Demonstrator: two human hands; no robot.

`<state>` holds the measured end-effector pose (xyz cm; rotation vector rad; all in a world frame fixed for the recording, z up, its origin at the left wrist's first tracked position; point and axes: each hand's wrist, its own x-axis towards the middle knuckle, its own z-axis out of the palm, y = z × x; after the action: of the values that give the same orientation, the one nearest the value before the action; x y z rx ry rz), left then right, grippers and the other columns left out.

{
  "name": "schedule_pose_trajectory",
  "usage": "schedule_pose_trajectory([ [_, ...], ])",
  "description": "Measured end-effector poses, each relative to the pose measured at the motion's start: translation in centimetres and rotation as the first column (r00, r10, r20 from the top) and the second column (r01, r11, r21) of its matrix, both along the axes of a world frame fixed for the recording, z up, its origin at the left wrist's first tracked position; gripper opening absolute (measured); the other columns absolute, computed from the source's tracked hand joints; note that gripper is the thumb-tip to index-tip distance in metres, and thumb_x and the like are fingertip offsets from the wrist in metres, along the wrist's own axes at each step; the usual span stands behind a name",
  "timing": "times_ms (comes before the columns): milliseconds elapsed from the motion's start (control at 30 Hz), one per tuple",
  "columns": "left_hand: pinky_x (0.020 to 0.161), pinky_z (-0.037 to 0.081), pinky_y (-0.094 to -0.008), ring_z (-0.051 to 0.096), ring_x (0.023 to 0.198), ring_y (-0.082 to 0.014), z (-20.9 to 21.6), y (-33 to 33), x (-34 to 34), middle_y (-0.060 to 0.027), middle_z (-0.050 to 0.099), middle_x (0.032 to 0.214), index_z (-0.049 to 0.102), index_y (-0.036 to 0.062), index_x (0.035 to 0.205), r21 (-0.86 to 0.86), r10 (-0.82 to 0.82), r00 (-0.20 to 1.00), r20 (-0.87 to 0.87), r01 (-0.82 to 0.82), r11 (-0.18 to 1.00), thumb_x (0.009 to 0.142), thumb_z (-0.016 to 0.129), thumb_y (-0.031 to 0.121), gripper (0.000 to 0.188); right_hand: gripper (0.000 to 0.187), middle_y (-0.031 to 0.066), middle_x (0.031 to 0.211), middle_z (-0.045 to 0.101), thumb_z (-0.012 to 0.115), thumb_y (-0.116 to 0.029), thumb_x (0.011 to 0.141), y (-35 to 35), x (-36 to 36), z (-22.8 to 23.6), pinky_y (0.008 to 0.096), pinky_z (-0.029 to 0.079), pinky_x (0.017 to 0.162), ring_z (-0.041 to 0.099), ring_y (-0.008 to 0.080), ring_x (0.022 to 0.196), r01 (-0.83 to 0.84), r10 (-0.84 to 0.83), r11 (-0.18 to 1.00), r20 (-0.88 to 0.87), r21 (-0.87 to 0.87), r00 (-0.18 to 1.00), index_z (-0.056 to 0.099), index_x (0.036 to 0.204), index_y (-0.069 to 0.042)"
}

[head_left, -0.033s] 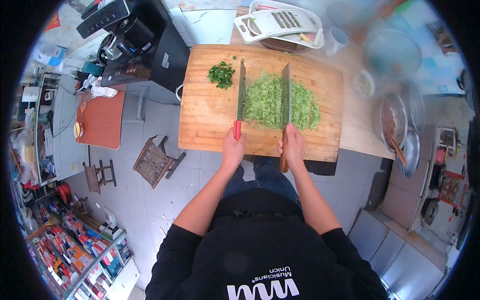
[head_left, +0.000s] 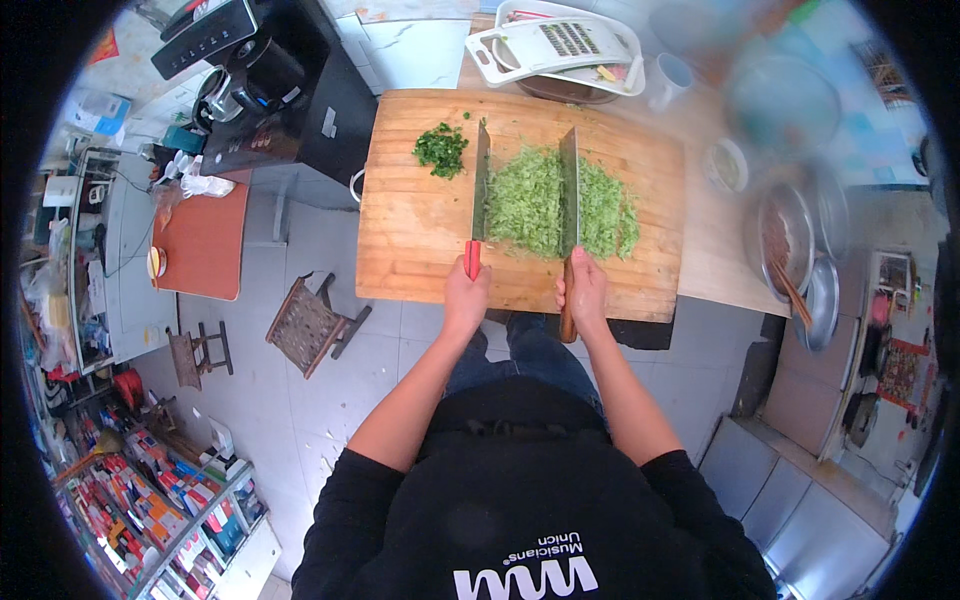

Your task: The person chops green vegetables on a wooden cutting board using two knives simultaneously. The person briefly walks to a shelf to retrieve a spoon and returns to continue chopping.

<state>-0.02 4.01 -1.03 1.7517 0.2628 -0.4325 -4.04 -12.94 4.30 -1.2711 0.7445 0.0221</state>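
My left hand (head_left: 467, 297) is closed round the red handle of a cleaver (head_left: 481, 180). My right hand (head_left: 585, 290) grips the wooden handle of a second cleaver (head_left: 570, 190), the thumb lying along its top. Both blades stand on edge, nearly parallel, pointing away from me over a wooden cutting board (head_left: 400, 240). Finely shredded pale green vegetable (head_left: 526, 200) fills the space between the blades. More of it spreads to the right of the right cleaver. A small heap of chopped dark green herbs (head_left: 440, 150) lies left of the left blade.
Behind the board, a white grater (head_left: 560, 45) rests across a white basket, beside a cup (head_left: 670, 80). At right stand a metal bowl (head_left: 785, 235) with chopsticks and brownish food, and more bowls. A black cabinet (head_left: 310, 110) borders the board's left; a woven stool (head_left: 310, 325) stands below.
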Motion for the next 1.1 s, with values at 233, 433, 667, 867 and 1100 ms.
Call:
schedule_pose_trajectory([
  [233, 0.061, 0.042, -0.0361, 0.05, 0.062, -0.0218, 0.0, 0.2, 0.1, -0.0118, 0.05, 0.065, 0.048, -0.0006, 0.08, 0.055, -0.036, 0.999, -0.02, 0.038, 0.998, 0.08, 0.054, 0.015, 0.017, 0.038, 0.0028, 0.051, 0.043, 0.044, -0.045, 0.092, -0.7, -0.4, -0.2, 0.0246, 0.033, 0.033, 0.039, 0.0105, 0.036, 0.041, -0.042, 0.999, -0.033, -0.031, 0.999, 0.045, 0.085, -0.008],
  [433, 0.062, 0.042, -0.0363, 0.051, 0.063, -0.0228, 0.3, 0.2, 0.2, -0.0125, 0.05, 0.065, 0.048, -0.0007, 0.079, 0.061, -0.031, 0.999, -0.036, 0.033, 0.998, 0.08, 0.054, 0.016, 0.017, 0.037, 0.003, 0.052, 0.043, 0.044, -0.045, 0.092, -1.5, -0.6, 0.1, 0.0253, 0.034, 0.034, 0.039, 0.0106, 0.036, 0.07, -0.07, 0.998, 0.021, 0.002, 0.997, 0.045, 0.087, -0.008],
  [667, 0.062, 0.042, -0.0359, 0.051, 0.063, -0.0224, -0.1, 0.3, 0.3, -0.0121, 0.05, 0.065, 0.048, -0.0002, 0.079, 0.056, -0.03, 0.998, -0.05, 0.033, 0.998, 0.081, 0.054, 0.015, 0.017, 0.035, 0.0033, 0.052, 0.043, 0.044, -0.044, 0.092, -3.0, -0.9, 0.7, 0.0252, 0.034, 0.033, 0.038, 0.0108, 0.036, 0.074, -0.076, 0.997, 0.104, 0.016, 0.992, 0.044, 0.085, -0.01],
  [867, 0.062, 0.042, -0.0348, 0.051, 0.064, -0.0205, 0.2, 0.3, 0.3, -0.0111, 0.05, 0.066, 0.049, 0.0, 0.079, 0.014, -0.016, 0.999, -0.042, 0.016, 1.0, 0.08, 0.054, 0.014, 0.015, 0.036, 0.0047, 0.051, 0.043, 0.044, -0.043, 0.092, -3.6, -0.9, 0.8, 0.0263, 0.034, 0.033, 0.04, 0.0121, 0.036, 0.106, -0.106, 0.994, 0.002, 0.018, 0.994, 0.042, 0.081, -0.009],
  [1100, 0.062, 0.041, -0.0344, 0.049, 0.063, -0.0198, -0.2, 0.3, 0.4, -0.0103, 0.049, 0.065, 0.048, 0.0007, 0.078, 0.045, -0.023, 1.0, -0.005, 0.023, 0.999, 0.08, 0.054, 0.013, 0.014, 0.037, 0.0034, 0.051, 0.042, 0.043, -0.044, 0.093, -4.1, -1.5, 0.5, 0.0253, 0.034, 0.033, 0.041, 0.0111, 0.037, 0.144, -0.144, 0.988, -0.01, 0.047, 0.99, 0.042, 0.079, -0.009],
])
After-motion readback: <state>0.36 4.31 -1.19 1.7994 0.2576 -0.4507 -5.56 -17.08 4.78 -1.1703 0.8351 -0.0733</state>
